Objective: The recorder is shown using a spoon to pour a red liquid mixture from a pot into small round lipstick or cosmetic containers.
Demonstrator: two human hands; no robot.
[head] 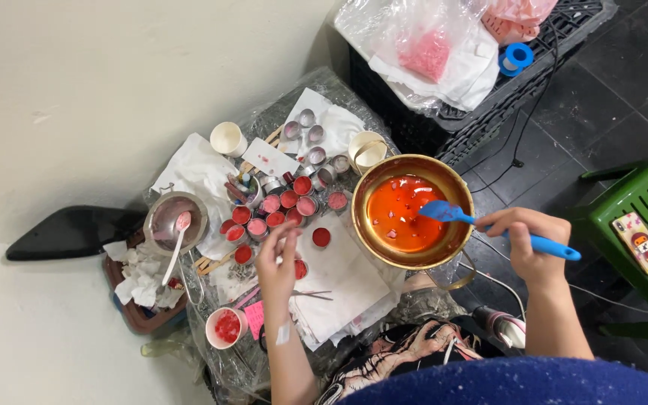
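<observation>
A blue silicone spatula (489, 225) is gripped by its handle in the closed right hand (528, 244), its flat blade dipped into glossy orange-red liquid in a round brass-coloured bowl (361, 206) just left of that hand. The left hand (277, 259) is held loosely open, fingers curled, above white paper; what lies beneath it is hidden. Small round metal tins (279, 206) of red wax are clustered just beyond its fingertips.
</observation>
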